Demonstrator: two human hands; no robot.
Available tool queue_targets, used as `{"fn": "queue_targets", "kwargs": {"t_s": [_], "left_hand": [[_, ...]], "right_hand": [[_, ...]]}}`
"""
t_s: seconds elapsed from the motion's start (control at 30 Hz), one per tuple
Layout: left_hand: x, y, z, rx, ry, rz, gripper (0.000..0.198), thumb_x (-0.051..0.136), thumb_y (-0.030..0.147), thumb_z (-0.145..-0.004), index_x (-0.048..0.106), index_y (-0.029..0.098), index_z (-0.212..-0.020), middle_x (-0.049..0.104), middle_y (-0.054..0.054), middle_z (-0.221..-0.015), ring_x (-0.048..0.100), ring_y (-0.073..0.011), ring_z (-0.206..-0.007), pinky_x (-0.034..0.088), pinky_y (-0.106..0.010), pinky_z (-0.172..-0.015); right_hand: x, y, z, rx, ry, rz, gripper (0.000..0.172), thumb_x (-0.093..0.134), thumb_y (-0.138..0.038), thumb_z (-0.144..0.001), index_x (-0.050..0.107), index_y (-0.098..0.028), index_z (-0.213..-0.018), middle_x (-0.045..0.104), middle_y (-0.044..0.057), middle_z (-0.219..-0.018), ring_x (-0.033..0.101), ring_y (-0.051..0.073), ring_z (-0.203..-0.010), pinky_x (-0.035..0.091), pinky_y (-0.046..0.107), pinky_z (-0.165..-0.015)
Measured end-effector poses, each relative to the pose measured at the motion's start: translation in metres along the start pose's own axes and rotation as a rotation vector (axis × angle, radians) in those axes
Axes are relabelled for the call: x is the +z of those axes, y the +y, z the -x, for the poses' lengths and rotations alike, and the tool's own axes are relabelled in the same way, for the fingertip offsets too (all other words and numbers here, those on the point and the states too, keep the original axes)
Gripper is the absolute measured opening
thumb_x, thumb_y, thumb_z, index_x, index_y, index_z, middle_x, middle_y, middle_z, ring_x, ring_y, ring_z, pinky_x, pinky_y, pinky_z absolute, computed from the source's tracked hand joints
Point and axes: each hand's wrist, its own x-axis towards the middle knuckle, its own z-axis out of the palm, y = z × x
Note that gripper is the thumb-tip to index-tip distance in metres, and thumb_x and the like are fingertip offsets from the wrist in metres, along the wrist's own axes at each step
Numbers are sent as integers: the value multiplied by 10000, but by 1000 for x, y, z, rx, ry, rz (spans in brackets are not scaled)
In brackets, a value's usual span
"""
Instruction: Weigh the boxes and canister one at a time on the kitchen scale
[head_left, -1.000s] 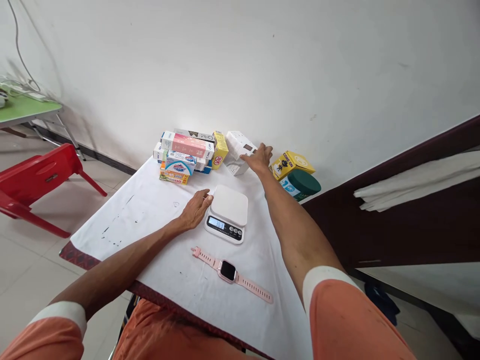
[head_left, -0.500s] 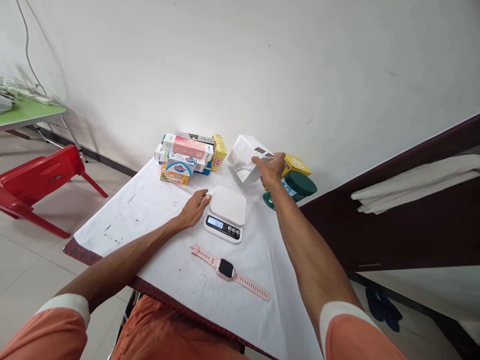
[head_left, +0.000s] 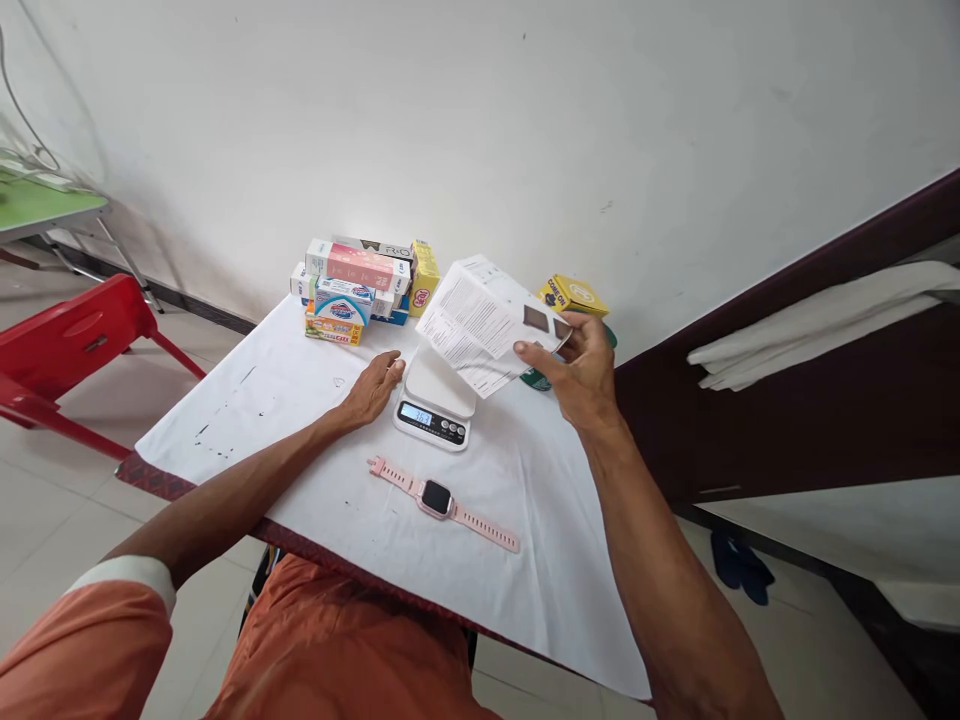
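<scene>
My right hand [head_left: 581, 375] grips a white printed box [head_left: 487, 325] by its right end, thumb in front and fingers behind. Small text and dark rectangles cover its faces. It is tilted in the air and hides the back right of a white kitchen scale [head_left: 442, 385], whose display is lit with digits. Flat on the tablecloth beside the scale's left edge lies my left hand [head_left: 375, 388], fingers stretched and holding nothing. In front of the scale a pink smartwatch [head_left: 435, 497] lies with its strap spread out.
Several stacked cartons [head_left: 356, 285] stand at the back left by the wall. A yellow box [head_left: 574, 295] and a green container [head_left: 537, 380], mostly hidden, are behind my right hand. A red chair [head_left: 82, 345] stands left of the table, and a dark panel with white cloth [head_left: 825, 325] is at right.
My right hand has brought the white box up and nearer, turning its text-covered face into view above the scale. My left hand stays beside the scale. The camera view has shifted slightly.
</scene>
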Motion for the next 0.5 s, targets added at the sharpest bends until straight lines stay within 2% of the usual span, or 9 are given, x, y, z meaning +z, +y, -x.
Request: {"fn": "queue_targets", "kwargs": {"t_s": [0.17,0.37,0.5], "left_hand": [[-2,3,2,5,11,-2,727,305,688,-1072,561,140,-1474,680,-192,-1374,729,-266,-1075,586,-475,-1019],[-2,4,1,-5,14,12,759,295,710,-1063,557,123,-1467,666,-201,-1366,729,-263,-1073,608,-450,-976],[-2,4,1,0,15,6,752,298,715,-1062,574,133,-1450,681,-187,-1331,729,-261,-1066,607,-457,-991]], "right_hand": [[6,-7,22,26,-90,-25,778,992,-512,-604,551,-284,-1204,728,78,-1196,724,334,-1146,649,518,-924],[7,11,28,33,-155,-72,786,1014,-501,-601,570,-294,-1215,719,81,-1245,723,336,-1162,654,503,-935],[1,20,27,100,-170,-157,826,1036,-460,-563,581,-302,-1234,718,80,-1281,704,343,-1224,630,508,-995]]}}
